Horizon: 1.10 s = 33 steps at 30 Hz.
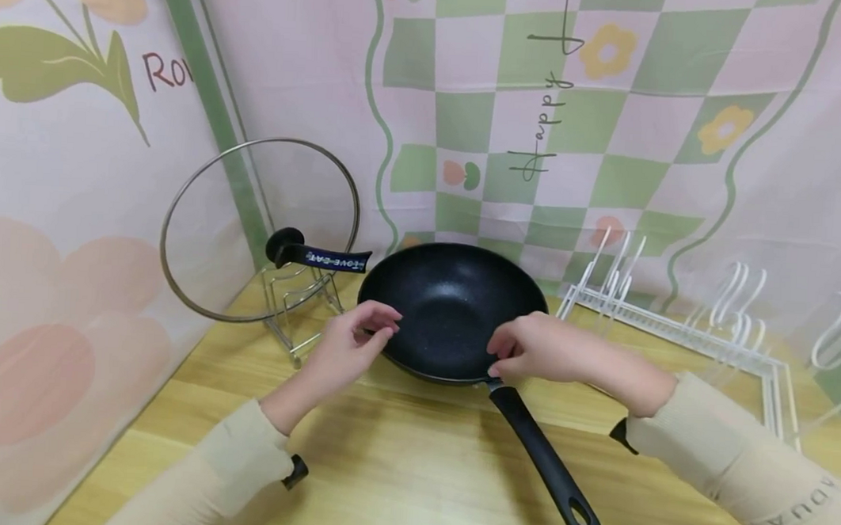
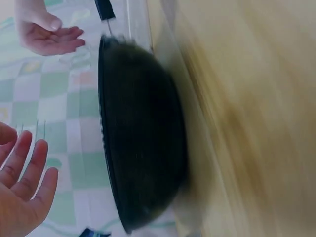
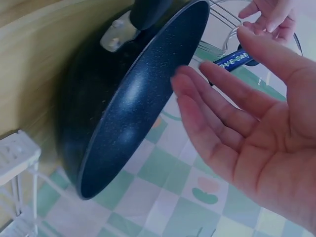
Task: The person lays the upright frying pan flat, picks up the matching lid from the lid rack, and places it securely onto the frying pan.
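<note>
A black wok stands on the wooden table, its long black handle pointing toward the front right. My left hand hovers over the wok's left rim with fingers loosely bent. Over the right side, close to where the handle joins, is my right hand, fingers relaxed. In the left wrist view a gap shows between the left hand and the wok's side. From the right wrist, the right hand has its palm and fingers spread out, holding nothing, beside the wok's inner surface.
Left of the wok, a glass lid with a black knob leans upright in a wire rack. A white rack with upright hooks stands at the right. Patterned cloth hangs behind the wooden table.
</note>
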Available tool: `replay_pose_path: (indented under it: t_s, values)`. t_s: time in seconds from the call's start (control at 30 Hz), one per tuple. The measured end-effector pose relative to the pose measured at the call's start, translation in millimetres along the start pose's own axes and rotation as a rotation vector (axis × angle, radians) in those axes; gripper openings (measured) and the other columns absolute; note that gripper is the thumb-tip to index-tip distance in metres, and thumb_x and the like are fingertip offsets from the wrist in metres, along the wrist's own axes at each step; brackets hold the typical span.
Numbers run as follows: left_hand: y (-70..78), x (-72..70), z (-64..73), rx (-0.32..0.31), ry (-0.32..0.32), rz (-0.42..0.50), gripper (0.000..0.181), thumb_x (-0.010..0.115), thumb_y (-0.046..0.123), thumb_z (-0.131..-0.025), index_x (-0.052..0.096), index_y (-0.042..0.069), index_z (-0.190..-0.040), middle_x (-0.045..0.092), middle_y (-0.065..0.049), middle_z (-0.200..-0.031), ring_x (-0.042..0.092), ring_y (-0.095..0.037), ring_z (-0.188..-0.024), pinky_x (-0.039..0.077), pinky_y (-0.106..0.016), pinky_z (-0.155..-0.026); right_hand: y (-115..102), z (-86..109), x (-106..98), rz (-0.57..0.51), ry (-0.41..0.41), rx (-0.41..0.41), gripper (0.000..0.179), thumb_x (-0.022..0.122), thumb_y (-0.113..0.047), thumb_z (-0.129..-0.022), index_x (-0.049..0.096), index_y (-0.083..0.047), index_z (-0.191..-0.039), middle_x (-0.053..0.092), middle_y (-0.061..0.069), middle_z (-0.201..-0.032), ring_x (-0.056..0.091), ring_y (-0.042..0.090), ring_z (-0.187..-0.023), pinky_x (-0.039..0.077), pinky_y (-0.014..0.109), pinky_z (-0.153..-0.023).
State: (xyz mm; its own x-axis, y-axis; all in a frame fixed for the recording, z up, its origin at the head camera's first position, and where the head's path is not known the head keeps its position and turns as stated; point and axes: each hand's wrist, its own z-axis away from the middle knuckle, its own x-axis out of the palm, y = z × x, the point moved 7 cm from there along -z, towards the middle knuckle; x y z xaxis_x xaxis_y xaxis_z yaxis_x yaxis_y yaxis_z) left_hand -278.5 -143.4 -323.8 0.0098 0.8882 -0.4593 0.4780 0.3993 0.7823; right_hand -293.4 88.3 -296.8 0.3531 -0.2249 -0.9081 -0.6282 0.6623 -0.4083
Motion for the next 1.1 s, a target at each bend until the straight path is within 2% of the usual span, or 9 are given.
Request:
replay_pose_path:
  t_s: [0.2,0.33,0.53,0.77,0.9,1.1]
  values:
    - [-7.0,-22.9,-3.1,0.041,0.098,-0.192,0.019,0.069,-0.001,-0.096,0.070,0.005,-0.114,0.073,-0.006,-0.103,0.068,-0.021,-0.097,0.058,-0.044,-0.082,-12.0,-22.9,-4.6,0.054,0.068,-0.036,0.025,0.077,-0.020,-0.093,0.075,-0.002,-0.111,0.075,0.005,-0.102,0.068,0.012,-0.085,0.059,0.033,-0.078]
    - [-12.6,-38.3,-5.2,0.046,0.147,-0.299,0.021,0.069,-0.001,-0.095,0.070,0.003,-0.116,0.072,-0.009,-0.104,0.067,-0.025,-0.097,0.057,-0.047,-0.083,-18.9,-39.1,-9.5,0.082,0.114,-0.060,0.023,0.076,-0.017,-0.094,0.075,-0.003,-0.112,0.075,0.006,-0.106,0.069,0.014,-0.089,0.059,0.034,-0.081]
    - [-24.0,-58.2,-7.1,0.022,0.197,-0.459,0.024,0.067,0.001,-0.095,0.068,0.002,-0.119,0.070,-0.014,-0.111,0.067,-0.030,-0.101,0.056,-0.047,-0.089,-23.1,-63.6,-18.1,0.049,0.162,-0.080,0.020,0.073,-0.014,-0.097,0.074,-0.003,-0.114,0.074,0.006,-0.108,0.069,0.017,-0.093,0.058,0.034,-0.083]
    - [-36.4,-71.7,-7.8,0.023,0.244,-0.622,0.026,0.068,0.003,-0.094,0.067,0.001,-0.120,0.067,-0.018,-0.122,0.063,-0.038,-0.111,0.054,-0.052,-0.094,-23.0,-86.4,-22.9,0.010,0.185,-0.050,0.024,0.070,-0.012,-0.099,0.071,-0.002,-0.121,0.072,0.012,-0.117,0.068,0.022,-0.102,0.057,0.037,-0.088]
    - [-44.1,-76.7,-11.0,0.030,0.270,-0.676,0.027,0.068,0.003,-0.093,0.068,0.002,-0.120,0.067,-0.019,-0.123,0.062,-0.038,-0.112,0.055,-0.052,-0.090,-23.8,-101.0,-24.2,0.006,0.191,-0.038,0.025,0.067,-0.010,-0.100,0.070,-0.002,-0.123,0.071,0.012,-0.121,0.067,0.023,-0.106,0.056,0.038,-0.092]
    - [-56.8,-78.8,-13.5,-0.005,0.277,-0.688,0.030,0.064,0.004,-0.095,0.066,0.000,-0.125,0.065,-0.022,-0.127,0.061,-0.041,-0.114,0.054,-0.054,-0.094,-27.3,-124.4,-21.9,0.001,0.210,-0.058,0.028,0.065,-0.008,-0.101,0.068,-0.001,-0.127,0.069,0.012,-0.124,0.064,0.023,-0.114,0.052,0.038,-0.099]
